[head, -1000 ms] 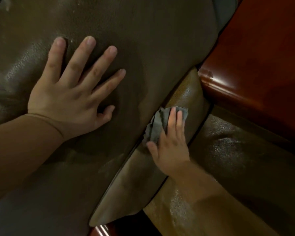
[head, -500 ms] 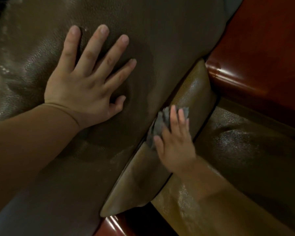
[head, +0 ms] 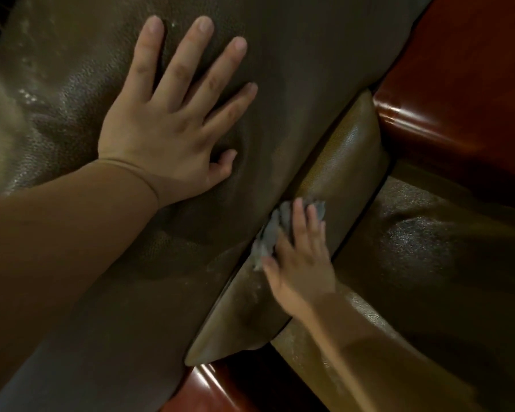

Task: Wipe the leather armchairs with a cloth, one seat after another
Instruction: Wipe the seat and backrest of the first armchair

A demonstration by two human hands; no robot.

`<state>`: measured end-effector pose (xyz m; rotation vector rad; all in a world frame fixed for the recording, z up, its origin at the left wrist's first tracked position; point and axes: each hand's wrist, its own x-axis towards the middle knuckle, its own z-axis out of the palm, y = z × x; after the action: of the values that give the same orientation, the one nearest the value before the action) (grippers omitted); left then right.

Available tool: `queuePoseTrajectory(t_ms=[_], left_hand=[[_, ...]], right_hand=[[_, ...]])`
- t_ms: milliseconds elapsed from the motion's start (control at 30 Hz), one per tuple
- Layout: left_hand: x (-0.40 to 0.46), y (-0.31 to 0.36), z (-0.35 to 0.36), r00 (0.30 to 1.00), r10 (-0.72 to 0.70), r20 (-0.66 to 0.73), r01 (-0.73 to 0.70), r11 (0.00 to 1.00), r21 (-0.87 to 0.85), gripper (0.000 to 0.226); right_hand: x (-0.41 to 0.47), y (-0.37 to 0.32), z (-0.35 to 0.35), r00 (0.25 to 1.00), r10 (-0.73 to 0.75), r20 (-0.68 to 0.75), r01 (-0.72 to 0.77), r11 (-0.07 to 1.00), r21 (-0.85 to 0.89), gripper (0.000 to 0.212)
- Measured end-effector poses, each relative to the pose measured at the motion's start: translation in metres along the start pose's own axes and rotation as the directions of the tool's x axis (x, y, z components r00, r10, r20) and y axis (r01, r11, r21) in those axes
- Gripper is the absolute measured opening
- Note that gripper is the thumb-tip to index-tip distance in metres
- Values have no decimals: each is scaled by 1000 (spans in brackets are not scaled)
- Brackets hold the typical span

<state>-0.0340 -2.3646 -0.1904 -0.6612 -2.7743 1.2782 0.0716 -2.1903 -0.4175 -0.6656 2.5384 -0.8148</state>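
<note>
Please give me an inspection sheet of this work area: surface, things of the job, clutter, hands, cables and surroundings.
Surface: brown leather cushion, shiny and grainy, dented under the left hand.
Job's things: grey cloth, crumpled, on the leather side panel beside the cushion.
Clutter: nothing seen.
Hands: left hand flat on the cushion, fingers spread; right hand presses the cloth with straight fingers.
Cables: nothing seen.
Surroundings: glossy red-brown wood at the upper right; room dim.
</note>
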Motion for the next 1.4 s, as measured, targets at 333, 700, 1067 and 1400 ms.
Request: queuePoseTrajectory(t_ms=[333,700,1067,1400], left_hand=[[0,1,-4,1000,-13,2,13,999,-52,75],[-1,2,-3,1000,-31,-2,31,994,-103,73],[-4,7,-1,995,-66,-75,59,994,-90,74],[-9,1,-20,999,-32,6,31,992,119,80]], right_hand=[[-16,-46,8,993,110,-50,-102,985,139,75],[28,-36,-8,948,285,-140,-247,938,243,83],[-7,-24,11,992,102,-75,-103,995,-6,84],[-54,-73,28,997,43,63,-49,995,87,85]])
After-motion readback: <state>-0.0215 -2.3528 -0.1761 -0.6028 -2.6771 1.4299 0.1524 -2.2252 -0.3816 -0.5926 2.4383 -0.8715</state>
